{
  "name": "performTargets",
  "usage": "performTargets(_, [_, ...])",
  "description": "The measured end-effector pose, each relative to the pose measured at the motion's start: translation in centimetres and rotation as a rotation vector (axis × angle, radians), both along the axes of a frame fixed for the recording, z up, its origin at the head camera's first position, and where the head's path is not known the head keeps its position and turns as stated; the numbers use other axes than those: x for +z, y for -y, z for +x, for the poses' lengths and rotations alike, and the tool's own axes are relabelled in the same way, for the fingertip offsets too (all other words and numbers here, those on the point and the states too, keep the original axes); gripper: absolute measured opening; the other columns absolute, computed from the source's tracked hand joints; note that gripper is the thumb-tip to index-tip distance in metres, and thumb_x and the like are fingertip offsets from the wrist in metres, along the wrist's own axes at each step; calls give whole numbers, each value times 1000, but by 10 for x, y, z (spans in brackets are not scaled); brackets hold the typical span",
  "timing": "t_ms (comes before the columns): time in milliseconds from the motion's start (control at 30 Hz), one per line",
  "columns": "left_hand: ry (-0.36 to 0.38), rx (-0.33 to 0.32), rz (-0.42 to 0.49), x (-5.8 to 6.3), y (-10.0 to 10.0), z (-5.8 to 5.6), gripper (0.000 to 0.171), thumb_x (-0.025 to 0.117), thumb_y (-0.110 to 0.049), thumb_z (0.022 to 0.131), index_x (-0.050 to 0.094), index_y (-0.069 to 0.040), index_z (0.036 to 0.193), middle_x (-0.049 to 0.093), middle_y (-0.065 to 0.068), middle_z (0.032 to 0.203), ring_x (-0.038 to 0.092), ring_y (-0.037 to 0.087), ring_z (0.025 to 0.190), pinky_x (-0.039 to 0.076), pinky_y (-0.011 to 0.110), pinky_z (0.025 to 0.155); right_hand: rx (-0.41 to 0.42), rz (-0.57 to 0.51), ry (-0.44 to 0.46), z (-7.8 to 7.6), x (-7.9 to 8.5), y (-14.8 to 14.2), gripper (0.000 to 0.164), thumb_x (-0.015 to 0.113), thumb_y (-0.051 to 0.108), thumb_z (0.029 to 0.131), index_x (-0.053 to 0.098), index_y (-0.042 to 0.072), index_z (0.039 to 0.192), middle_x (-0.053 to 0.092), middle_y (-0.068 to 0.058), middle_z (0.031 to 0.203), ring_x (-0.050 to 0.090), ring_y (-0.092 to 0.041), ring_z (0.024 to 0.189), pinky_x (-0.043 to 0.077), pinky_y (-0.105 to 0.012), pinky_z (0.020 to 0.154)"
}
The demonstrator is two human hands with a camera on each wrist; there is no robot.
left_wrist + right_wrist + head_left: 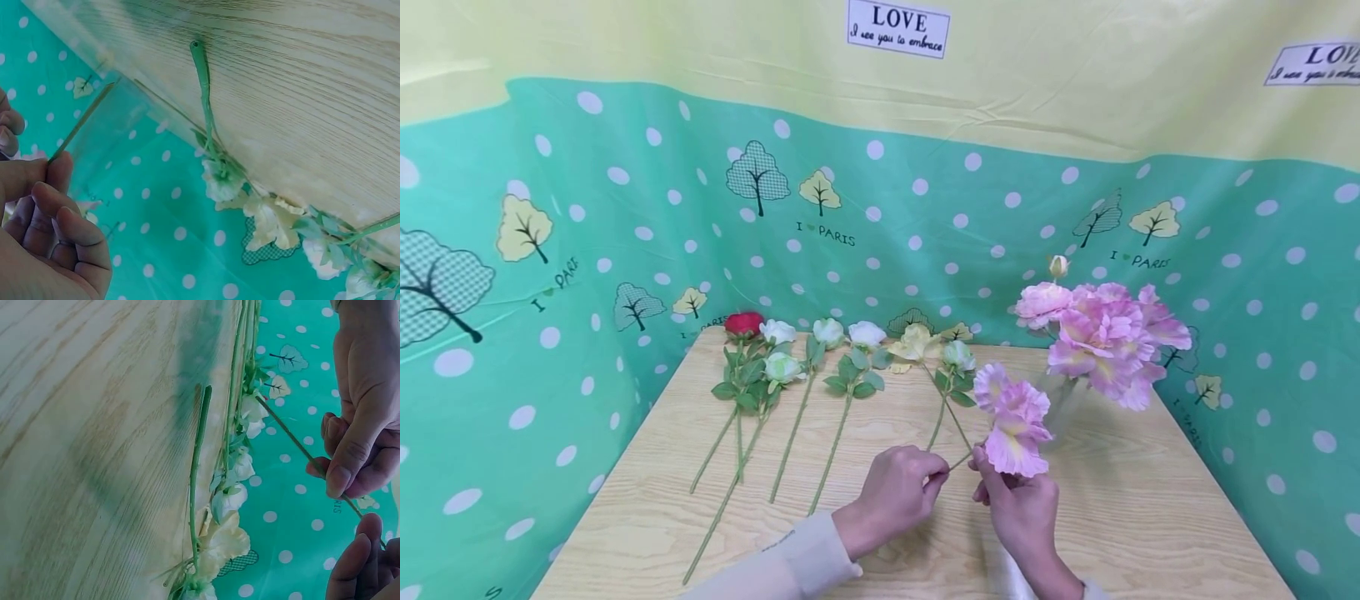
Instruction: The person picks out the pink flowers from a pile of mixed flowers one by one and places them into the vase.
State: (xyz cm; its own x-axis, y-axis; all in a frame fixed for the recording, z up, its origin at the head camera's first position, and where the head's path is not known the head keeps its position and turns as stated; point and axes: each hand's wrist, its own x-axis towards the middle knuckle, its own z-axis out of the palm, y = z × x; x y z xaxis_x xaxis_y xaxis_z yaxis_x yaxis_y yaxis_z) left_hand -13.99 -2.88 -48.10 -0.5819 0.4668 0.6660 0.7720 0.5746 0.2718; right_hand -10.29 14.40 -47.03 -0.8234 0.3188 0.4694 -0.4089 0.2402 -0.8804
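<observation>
My left hand (897, 490) pinches the thin green stem (84, 119) of a pink artificial flower between thumb and fingertip. The cut end sticks out past those fingers. My right hand (1021, 508) pinches the same stem higher up, right below the bloom. The ruffled pink flower (1017, 421), with a pale yellow centre, tilts over the right fingers. In the right wrist view the left hand (362, 437) is above and the right hand (365, 565) below, with the stem running between them. Close beyond the hands lie a cream flower (916, 342) and a greenish-white rose (958, 356).
At the right stands a clear vase (1063, 408) holding large pink blooms (1108, 337) and a small bud (1058, 266). A red rose (744, 323) and several white roses (867, 334) lie along the back left of the wooden table (1120, 508). Green dotted cloth (917, 225) surrounds it.
</observation>
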Motion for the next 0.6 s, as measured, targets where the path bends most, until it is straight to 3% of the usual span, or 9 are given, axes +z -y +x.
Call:
performTargets(233, [-21, -7, -13, -1, -2, -1, 16, 80, -7, 83, 75, -21, 76, 71, -13, 71, 58, 2, 58, 46, 16, 56, -10, -38, 40, 7, 22, 8, 7, 71, -14, 88, 71, -7, 90, 70, -21, 72, 58, -16, 40, 49, -26, 40])
performTargets(367, [-18, 2, -24, -1, -2, 0, 14, 81, -9, 84, 78, -22, 80, 74, -13, 76, 61, 2, 61, 48, 17, 58, -37, -35, 95, 5, 19, 7, 9, 74, -11, 88, 69, -3, 91, 72, -16, 73, 60, -16, 42, 51, -26, 41])
performTargets(500, [-6, 11, -36, -1, -2, 0, 8, 82, -14, 85, 79, -22, 86, 76, -13, 81, 63, 2, 63, 48, 17, 59, -83, 39, 117, 1, 11, 2, 10, 78, -3, 88, 72, 3, 93, 73, -8, 74, 62, -11, 44, 53, -24, 44])
performTargets(600, [20, 10, -37, -1, -2, 0, 5, 82, -19, 86, 79, -18, 90, 77, -10, 84, 67, 5, 66, 51, 19, 61, -118, 186, 67, -1, 9, -3, 10, 81, 1, 87, 74, 8, 91, 73, 0, 72, 62, -6, 45, 52, -21, 46])
